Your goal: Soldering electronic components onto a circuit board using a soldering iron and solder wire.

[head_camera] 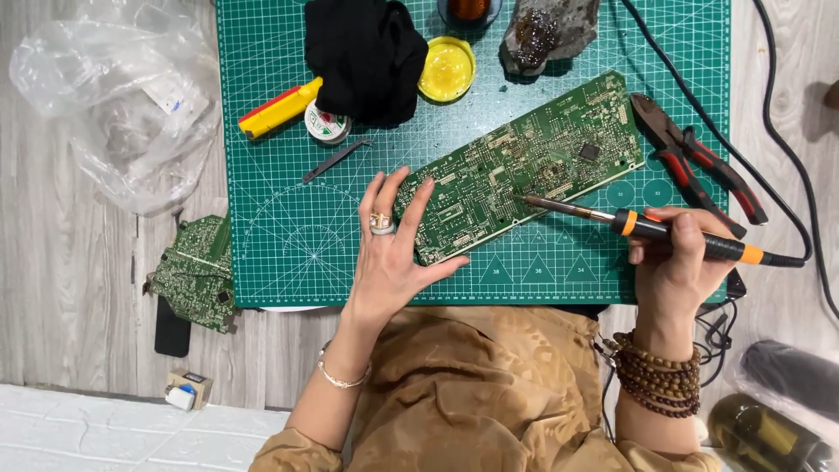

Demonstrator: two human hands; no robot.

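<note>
Seen from above, my left hand (389, 253) lies flat and spread on the near end of a long green board (524, 166), fingers open, pinning it to the cutting mat (288, 218); the board runs from 7 o'clock up toward 1 o'clock across the mat's middle. My right hand (677, 258) has its grip closed around the black-and-orange handle of a soldering iron (647, 227), whose tip touches the board near its centre. At 2 o'clock of the board, just beside it, lie red-handled pliers (695, 162). At 11 o'clock sit a black cloth (367, 57), a yellow tin (447, 68), a solder reel (327, 124) and a yellow-and-red tool (280, 107); tweezers (336, 159) rest nearer the left hand. A second board (197, 271) lies off the mat at 9 o'clock on the wooden surface (70, 280), below a plastic bag (122, 105).
</note>
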